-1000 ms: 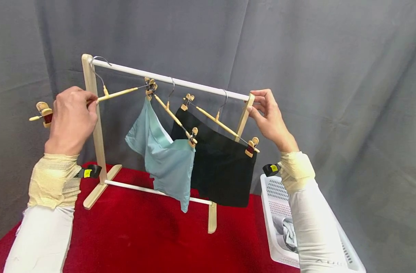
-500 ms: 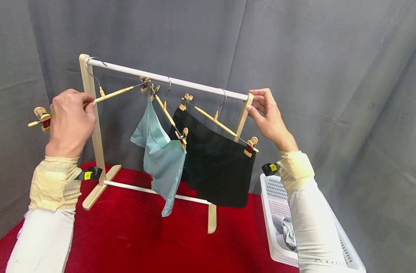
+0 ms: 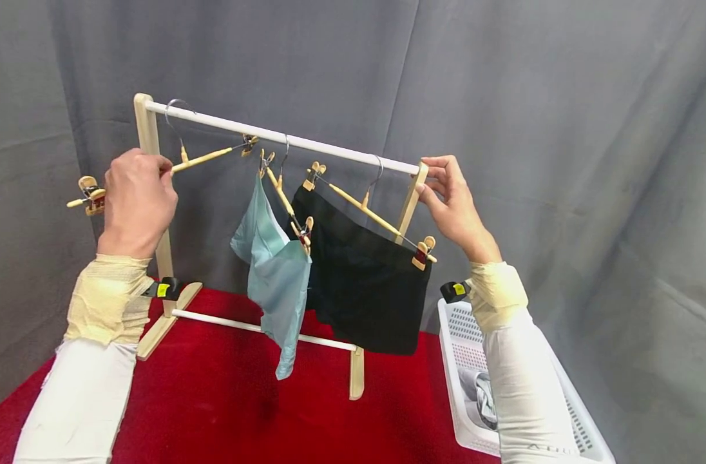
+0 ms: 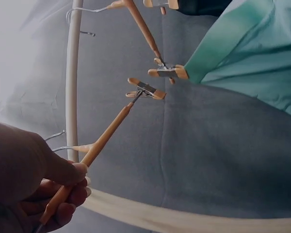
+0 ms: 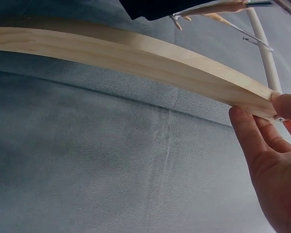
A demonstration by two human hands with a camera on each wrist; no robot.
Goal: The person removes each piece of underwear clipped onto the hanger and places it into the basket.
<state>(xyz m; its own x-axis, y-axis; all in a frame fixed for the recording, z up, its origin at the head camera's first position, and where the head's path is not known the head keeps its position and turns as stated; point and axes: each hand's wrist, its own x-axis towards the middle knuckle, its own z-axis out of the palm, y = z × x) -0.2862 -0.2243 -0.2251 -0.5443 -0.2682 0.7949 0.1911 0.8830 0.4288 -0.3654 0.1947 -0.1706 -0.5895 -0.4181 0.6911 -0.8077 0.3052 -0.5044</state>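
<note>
My left hand (image 3: 138, 200) grips the wooden bar of a clip hanger (image 3: 205, 158) whose hook is over the white rail (image 3: 330, 150) of a small wooden rack, near its left end. Both clips of this hanger show without cloth, one left of the hand. Farther right on the rail hang a light-blue garment (image 3: 277, 270), clipped to a second hanger (image 3: 279, 190) and turned at an angle, and a black garment (image 3: 370, 290) on a third hanger (image 3: 364, 207). With thumb and fingers, my right hand (image 3: 454, 209) pinches the top of the right post (image 5: 150, 63).
A white plastic basket (image 3: 454, 386) with grey cloth (image 3: 485, 396) inside stands on the right, partly behind the right forearm. The rack's feet (image 3: 357, 374) stand on a red cloth surface (image 3: 214, 399). Grey curtain (image 3: 533, 96) hangs behind.
My left hand and its hanger have shifted slightly right, the hook sliding along the rail. The light-blue garment has swung, its right edge moving left. My right hand stays on the post.
</note>
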